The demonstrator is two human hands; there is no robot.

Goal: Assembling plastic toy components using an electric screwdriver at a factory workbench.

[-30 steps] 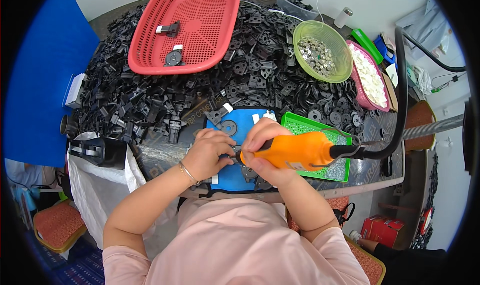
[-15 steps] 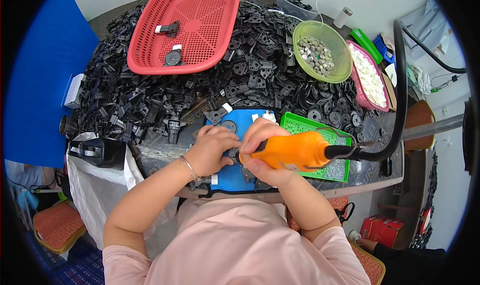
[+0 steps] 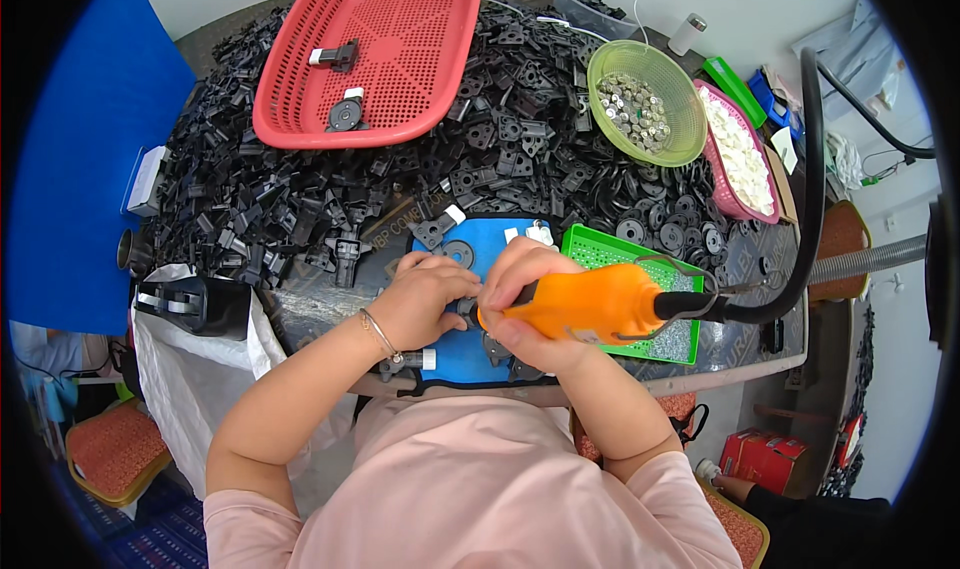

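My right hand (image 3: 528, 309) grips an orange electric screwdriver (image 3: 605, 304), its tip pointing left toward my left hand. The fingers of my left hand (image 3: 425, 294) are bent round a black plastic part (image 3: 468, 311) at the screwdriver's tip; much of that part is hidden. Both hands are over a blue mat (image 3: 455, 367). On the mat, a black disc (image 3: 458, 252) lies just beyond my left fingers, with a black bracket with a white end (image 3: 436, 229) at the mat's far edge. Another white-ended black part (image 3: 408, 360) rests below my left wrist.
Black plastic parts (image 3: 300, 184) are heaped across the table. Beyond them sits a red basket (image 3: 440, 119) holding two assembled pieces. A green tray (image 3: 610, 244) with small screws lies right, near a yellow-green basket (image 3: 600, 134) of metal pieces and a pink basket (image 3: 735, 204) of white pieces.
The screwdriver and its black cable have shifted very slightly to the right. Both hands stay in nearly the same place, with the same hold.
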